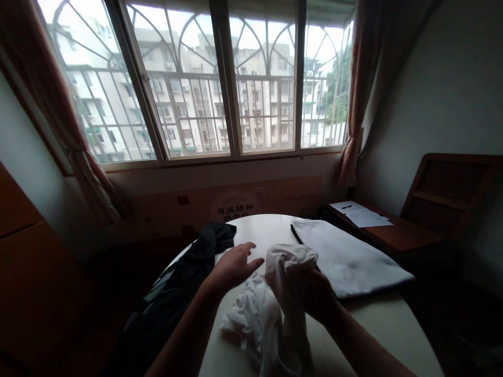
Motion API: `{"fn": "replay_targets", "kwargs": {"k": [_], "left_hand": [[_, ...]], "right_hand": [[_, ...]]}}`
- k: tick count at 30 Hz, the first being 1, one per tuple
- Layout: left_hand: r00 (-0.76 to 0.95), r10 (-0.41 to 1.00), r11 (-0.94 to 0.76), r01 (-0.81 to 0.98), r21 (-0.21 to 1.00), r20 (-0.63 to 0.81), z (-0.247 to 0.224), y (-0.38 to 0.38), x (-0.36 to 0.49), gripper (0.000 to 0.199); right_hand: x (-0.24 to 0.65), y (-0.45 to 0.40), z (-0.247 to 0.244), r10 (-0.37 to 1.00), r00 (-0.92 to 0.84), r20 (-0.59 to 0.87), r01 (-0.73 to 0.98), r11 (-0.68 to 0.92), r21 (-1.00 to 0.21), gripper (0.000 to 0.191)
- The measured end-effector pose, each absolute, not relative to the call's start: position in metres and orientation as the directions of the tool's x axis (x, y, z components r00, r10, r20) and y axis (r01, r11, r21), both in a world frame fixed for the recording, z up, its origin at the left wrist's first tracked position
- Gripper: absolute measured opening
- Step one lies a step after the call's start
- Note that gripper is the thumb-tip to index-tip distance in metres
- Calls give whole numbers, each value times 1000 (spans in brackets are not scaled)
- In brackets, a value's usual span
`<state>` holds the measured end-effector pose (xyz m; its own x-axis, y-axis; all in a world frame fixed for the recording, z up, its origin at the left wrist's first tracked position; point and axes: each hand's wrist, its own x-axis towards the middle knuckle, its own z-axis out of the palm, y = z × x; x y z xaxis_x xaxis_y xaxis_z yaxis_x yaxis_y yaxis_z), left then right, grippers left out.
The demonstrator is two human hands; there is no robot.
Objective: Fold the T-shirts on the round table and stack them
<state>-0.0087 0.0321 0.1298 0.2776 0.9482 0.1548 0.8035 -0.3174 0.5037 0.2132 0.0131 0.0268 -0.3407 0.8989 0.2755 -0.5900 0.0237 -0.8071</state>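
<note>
A crumpled white cloth garment [288, 267] is gripped in my right hand [320, 296], raised a little above the table. Its lower folds hang down and lie bunched on the white tabletop [259, 228]. My left hand [236, 264] is just to the left of the raised cloth, apart from it, with thumb and fingers spread and nothing in them. Which kind of garment the white cloth is, I cannot tell. The fingers of my right hand are partly hidden behind the fabric.
Dark clothing [184, 272] lies along the table's left side. A flat white fabric piece with dark edging [349, 256] lies on the right. Beyond it, papers [365, 217] rest on a wooden chair seat [412, 235]. A barred window [228, 78] with tied curtains [348, 152] is ahead.
</note>
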Motion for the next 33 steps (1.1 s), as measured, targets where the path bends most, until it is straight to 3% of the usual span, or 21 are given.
{"fn": "replay_targets", "kwargs": {"k": [2, 4, 6, 8, 13, 20, 25, 28, 31, 33], "left_hand": [[335, 939, -296, 657, 694, 83, 116, 47, -12, 65], [510, 860, -243, 404, 882, 3, 105, 53, -10, 64], [604, 797, -160, 211, 964, 0, 100, 54, -4, 52], [570, 820, -138, 125, 983, 43, 100, 54, 1, 39], [363, 910, -261, 131, 956, 199, 117, 53, -4, 26], [491, 802, -528, 319, 787, 339, 142, 35, -18, 18], [452, 822, -559, 529, 638, 346, 155, 29, -29, 19], [442, 830, -550, 546, 632, 341, 154, 32, -31, 21], [437, 836, -539, 541, 646, 331, 150, 36, -29, 29], [441, 833, -543, 543, 640, 333, 148, 37, -25, 33]], "right_hand": [[214, 10, 30, 883, -411, 226, -613, -84, -786, 36], [214, 8, 32, 863, -472, 179, -631, -189, -753, 34], [215, 6, 34, 860, -484, 161, -645, -225, -730, 30], [216, 7, 35, 871, -468, 148, -646, -223, -730, 28], [224, 12, 42, 935, -313, 169, -644, -79, -761, 38], [233, 12, 42, 898, -362, 252, -663, -58, -746, 26], [230, 16, 45, 870, -302, 390, -693, 81, -717, 31], [225, 18, 39, 869, -274, 411, -537, 216, -815, 25], [219, 15, 25, 840, -266, 473, -203, 431, -879, 56], [214, 12, 17, 795, -267, 545, 14, 569, -822, 66]]}}
